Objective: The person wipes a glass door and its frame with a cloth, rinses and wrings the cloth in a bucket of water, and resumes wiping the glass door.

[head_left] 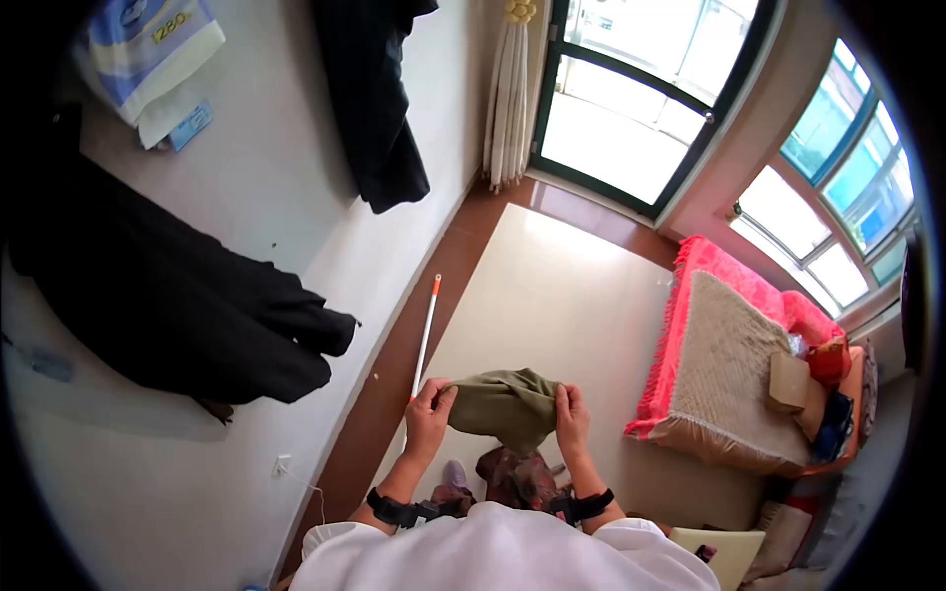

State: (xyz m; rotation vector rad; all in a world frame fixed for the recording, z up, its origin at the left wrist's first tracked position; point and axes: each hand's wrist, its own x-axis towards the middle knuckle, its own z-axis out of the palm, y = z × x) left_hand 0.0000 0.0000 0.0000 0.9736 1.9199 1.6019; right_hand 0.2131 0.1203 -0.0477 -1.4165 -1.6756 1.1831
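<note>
Two ends of an olive cloth (505,404) are pinched fast, one in your left hand (427,419), one in your right hand (572,419), its middle hanging between them. Beyond are a white pole (426,340), a pink-edged bed (724,364) and a glass door (616,133).

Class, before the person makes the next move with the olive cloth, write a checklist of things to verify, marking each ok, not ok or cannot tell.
1. Left hand gripping the olive cloth: ok, at one end.
2. Right hand gripping it too: ok, at the other end.
3. Cloth spread flat: not ok, it sags in folds.
4. Far side of the cloth clean: cannot tell, hidden from view.
5. Black band around the left wrist: ok.
</note>
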